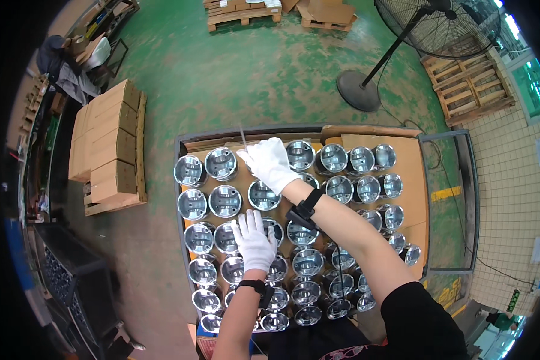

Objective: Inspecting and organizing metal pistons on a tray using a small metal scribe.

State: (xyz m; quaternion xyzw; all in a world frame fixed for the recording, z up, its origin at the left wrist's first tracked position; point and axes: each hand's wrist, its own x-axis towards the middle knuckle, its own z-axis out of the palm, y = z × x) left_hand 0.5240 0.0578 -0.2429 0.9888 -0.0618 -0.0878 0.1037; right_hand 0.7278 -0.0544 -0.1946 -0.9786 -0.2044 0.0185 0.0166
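Rows of shiny metal pistons (225, 201) stand upright on a brown cardboard sheet (411, 171). My right hand (269, 164), in a white glove, is closed over the far rows and pinches a thin, slender rod (242, 133) that points away from me; its exact kind is too small to tell. Beneath this hand, part of the far row is hidden. My left hand (255, 245), also gloved in white, lies with fingers stretched out over pistons in the middle rows, touching or just above them, and holds nothing.
A dark metal frame (472, 198) edges the cart on the right. Beyond it stand a large black pedestal fan (366, 90) and wooden pallets (469, 84). Stacked cartons (111, 135) on a pallet are at left, near a person (66, 69). A black rack (72, 282) stands lower left.
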